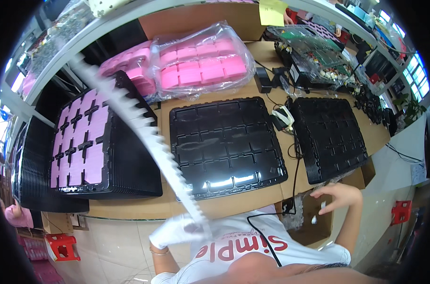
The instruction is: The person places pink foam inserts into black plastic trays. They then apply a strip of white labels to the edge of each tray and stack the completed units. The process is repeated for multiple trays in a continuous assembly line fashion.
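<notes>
My left hand (174, 231), in a white glove with a bracelet at the wrist, is closed at the near end of a long white strip with a toothed edge (151, 142). The strip slants up and away to the left, smeared by motion, across the edge of a black plastic tray (226, 146). That shallow tray, with raised cross-shaped ridges, lies at the middle of the table. My right hand (340, 195) is raised in front of the table edge, fingers bent and apart, gripping nothing. Small white pieces (323, 205) show at its fingertips.
Left stands a tall stack of black trays (129, 156) topped with lilac pads (77, 137). Bagged pink foam blocks (203, 64) lie behind. At right are another tray stack (331, 137), a white handheld device (284, 118), a black cable (297, 175) and circuit boards (314, 49).
</notes>
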Motion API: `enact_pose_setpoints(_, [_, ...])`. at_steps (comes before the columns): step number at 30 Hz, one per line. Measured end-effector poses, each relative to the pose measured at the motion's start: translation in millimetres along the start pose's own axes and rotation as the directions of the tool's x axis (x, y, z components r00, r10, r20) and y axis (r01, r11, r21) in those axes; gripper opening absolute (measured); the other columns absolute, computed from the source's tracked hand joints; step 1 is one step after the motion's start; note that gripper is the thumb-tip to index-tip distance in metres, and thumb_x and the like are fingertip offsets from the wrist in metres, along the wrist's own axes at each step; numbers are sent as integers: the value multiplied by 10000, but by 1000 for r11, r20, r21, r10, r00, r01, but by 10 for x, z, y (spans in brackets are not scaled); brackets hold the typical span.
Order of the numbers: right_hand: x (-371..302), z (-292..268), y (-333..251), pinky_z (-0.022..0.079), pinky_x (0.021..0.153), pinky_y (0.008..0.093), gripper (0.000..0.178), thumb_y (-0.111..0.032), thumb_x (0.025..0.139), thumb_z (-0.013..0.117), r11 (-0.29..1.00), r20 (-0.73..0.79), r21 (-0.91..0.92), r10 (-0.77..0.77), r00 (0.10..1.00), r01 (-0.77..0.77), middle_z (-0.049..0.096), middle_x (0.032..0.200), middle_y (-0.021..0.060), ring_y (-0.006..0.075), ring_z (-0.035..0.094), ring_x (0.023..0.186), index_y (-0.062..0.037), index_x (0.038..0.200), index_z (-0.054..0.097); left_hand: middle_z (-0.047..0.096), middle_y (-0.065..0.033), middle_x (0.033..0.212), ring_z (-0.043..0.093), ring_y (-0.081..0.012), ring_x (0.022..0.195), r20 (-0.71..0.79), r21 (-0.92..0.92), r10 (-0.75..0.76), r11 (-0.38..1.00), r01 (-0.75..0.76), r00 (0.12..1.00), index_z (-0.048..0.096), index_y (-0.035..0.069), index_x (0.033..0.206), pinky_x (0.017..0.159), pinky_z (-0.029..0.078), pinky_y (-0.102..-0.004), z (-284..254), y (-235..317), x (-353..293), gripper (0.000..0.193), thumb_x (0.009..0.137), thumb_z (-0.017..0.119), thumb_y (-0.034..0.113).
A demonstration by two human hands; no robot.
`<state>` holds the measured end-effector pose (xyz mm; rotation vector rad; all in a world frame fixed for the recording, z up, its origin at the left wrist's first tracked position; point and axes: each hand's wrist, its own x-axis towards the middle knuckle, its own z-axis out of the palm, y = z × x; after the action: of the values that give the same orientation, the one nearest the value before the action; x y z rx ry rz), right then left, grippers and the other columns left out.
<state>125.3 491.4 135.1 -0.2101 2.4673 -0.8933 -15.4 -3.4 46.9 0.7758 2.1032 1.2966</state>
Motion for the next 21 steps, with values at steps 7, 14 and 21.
enact_pose_setpoints(7, [1314, -609, -291, 493, 659, 340, 125, -112, 828, 704, 975, -523, -106, -223, 822, 197, 639, 783, 105, 233, 628, 730, 1, 831, 652, 698, -69, 1015, 630, -100, 822, -306, -387, -238, 916, 108, 922, 666, 29, 1131, 723, 518, -251, -425, -240, 298, 267, 935, 631, 208])
enact_pose_setpoints(14, [4230, -1183, -376, 505, 798, 395, 152, -120, 797, 689, 689, -611, -622, -724, 321, 371, 640, 920, 120, 304, 627, 923, -30, 912, 649, 678, -76, 1069, 641, -153, 969, -356, 183, 65, 983, 1, 932, 630, 17, 1182, 869, 501, -288, -250, 36, 1964, 292, 938, 594, 173])
enact_pose_setpoints(21, [4910, -1435, -429, 514, 734, 391, 137, -142, 686, 766, 823, -502, -532, -494, 710, 197, 678, 829, 128, 302, 656, 817, -59, 775, 704, 681, -146, 1090, 656, -232, 1009, -358, 279, 169, 958, -68, 918, 670, 53, 1135, 890, 505, -336, -470, 103, 2442, 316, 911, 623, 271])
